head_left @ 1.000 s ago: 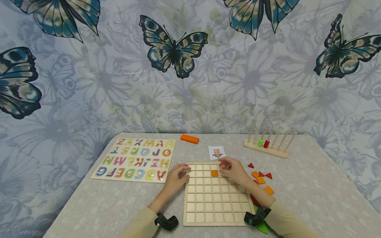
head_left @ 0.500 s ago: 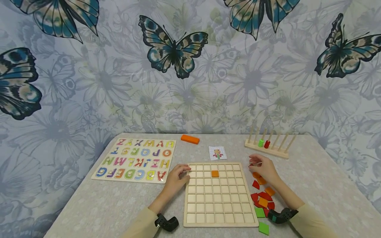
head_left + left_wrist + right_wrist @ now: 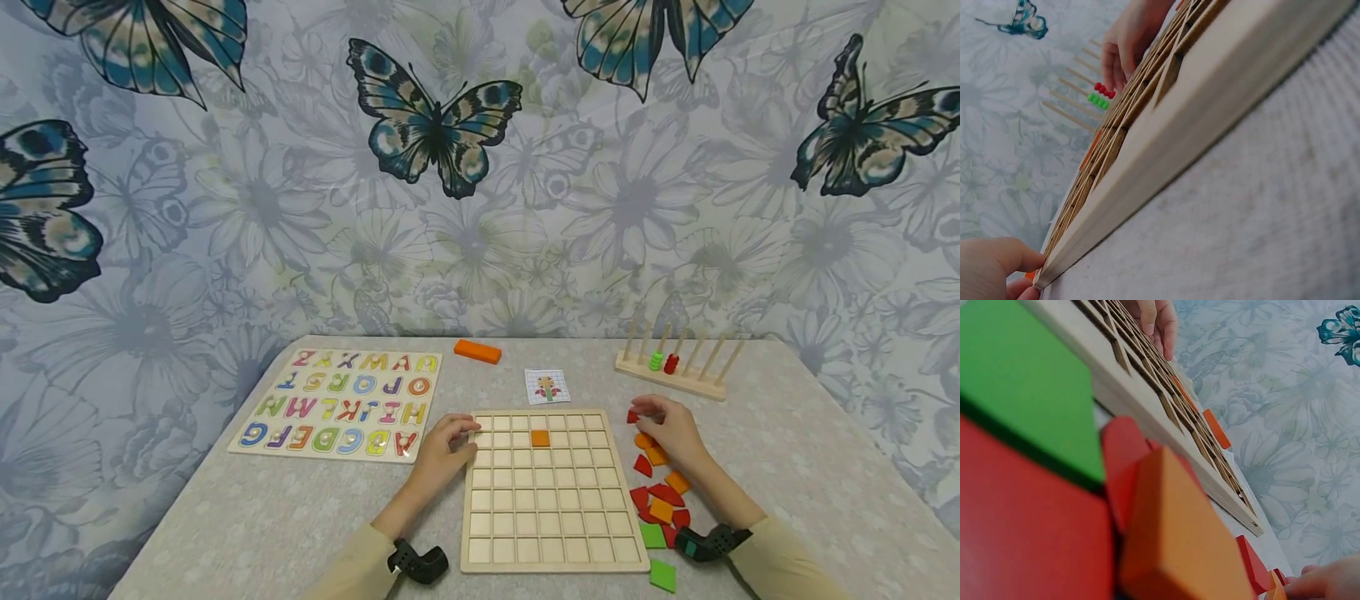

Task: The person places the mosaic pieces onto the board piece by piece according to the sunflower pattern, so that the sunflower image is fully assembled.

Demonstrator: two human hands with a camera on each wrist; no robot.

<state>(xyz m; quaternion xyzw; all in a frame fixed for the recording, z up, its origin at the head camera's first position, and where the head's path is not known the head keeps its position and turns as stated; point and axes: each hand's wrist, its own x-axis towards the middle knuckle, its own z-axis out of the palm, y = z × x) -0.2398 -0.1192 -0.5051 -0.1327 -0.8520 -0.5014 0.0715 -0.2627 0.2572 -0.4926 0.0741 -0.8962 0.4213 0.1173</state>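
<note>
A wooden grid board (image 3: pixel 555 500) with an orange square tile (image 3: pixel 540 438) in its second row lies in front of the person. My left hand (image 3: pixel 444 450) holds the board's far left corner, thumb and fingers at the edge; the left wrist view shows them around the corner. My right hand (image 3: pixel 670 429) is over the far end of a row of loose pieces, right of the board. Its fingertips are beside a red triangle (image 3: pixel 632 417) and an orange circle (image 3: pixel 641 440). I cannot tell whether they pinch a piece.
Red pieces (image 3: pixel 666 496), orange squares (image 3: pixel 677 482) and green squares (image 3: pixel 663 575) lie along the board's right side. A pattern card (image 3: pixel 547 387), an orange block (image 3: pixel 477 352) and a peg stand (image 3: pixel 670 375) are at the back. An alphabet puzzle (image 3: pixel 337 404) lies left.
My right hand has moved from the board, beside the orange tile, to the loose pieces on the right, and its fingers have since shifted slightly toward me. My left hand has stayed.
</note>
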